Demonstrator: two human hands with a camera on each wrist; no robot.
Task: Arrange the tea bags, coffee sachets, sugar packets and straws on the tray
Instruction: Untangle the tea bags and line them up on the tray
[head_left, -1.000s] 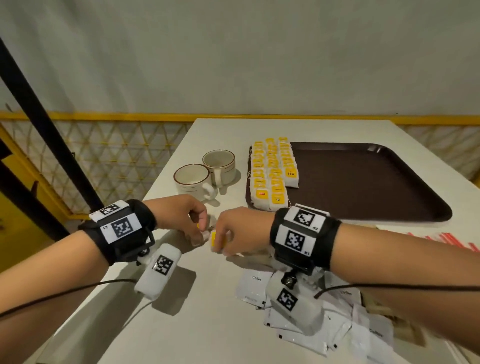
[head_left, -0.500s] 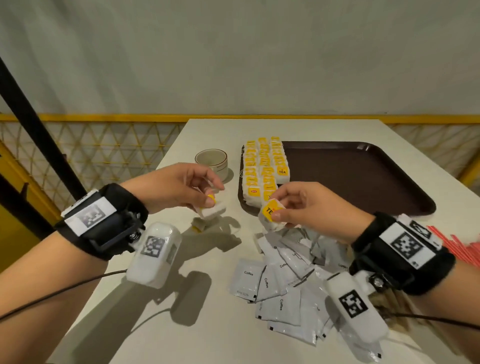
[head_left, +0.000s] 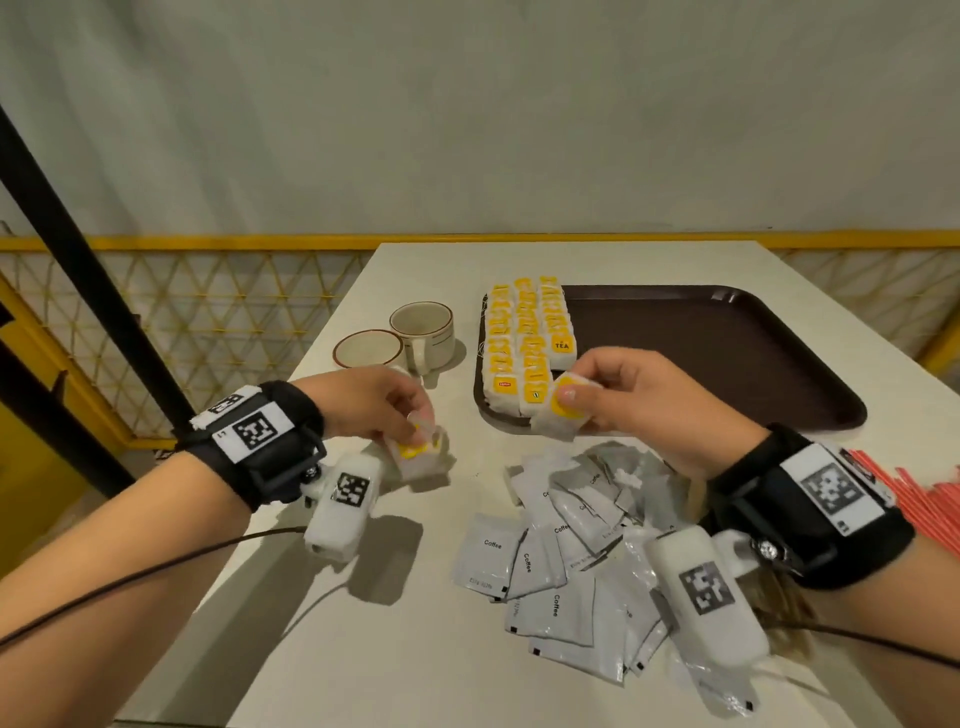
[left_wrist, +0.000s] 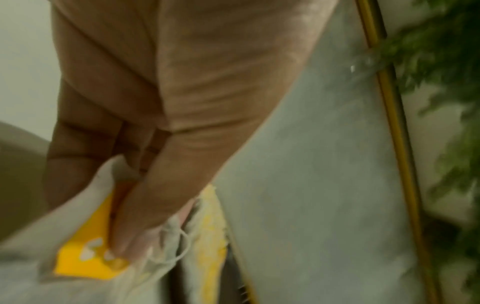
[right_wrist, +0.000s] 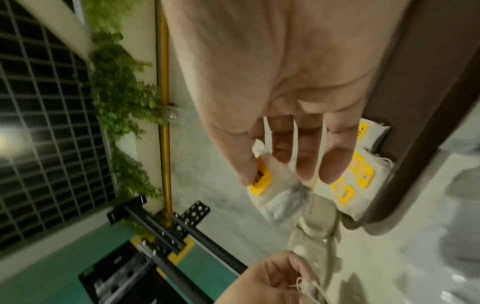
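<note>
A dark brown tray (head_left: 727, 353) lies at the back right of the table, with rows of yellow-tagged tea bags (head_left: 524, 338) along its left side. My right hand (head_left: 597, 400) pinches one tea bag (head_left: 558, 418) just above the tray's near left corner; the same tea bag (right_wrist: 262, 181) shows in the right wrist view. My left hand (head_left: 410, 415) pinches another tea bag (head_left: 415, 457) low over the table, left of the tray; its yellow tag (left_wrist: 85, 257) shows under the thumb. A heap of white coffee sachets (head_left: 566, 561) lies in front. Red straws (head_left: 924, 499) lie at the right edge.
Two cream cups (head_left: 423, 332) (head_left: 366, 349) stand left of the tray. A yellow railing with mesh (head_left: 171, 312) and a black post (head_left: 78, 260) run along the table's left side. The table's bare surface (head_left: 337, 649) stretches toward the near left.
My right hand has carried its tea bag up and right to the tray's near left corner. My left hand has dropped lower toward the table with its tea bag.
</note>
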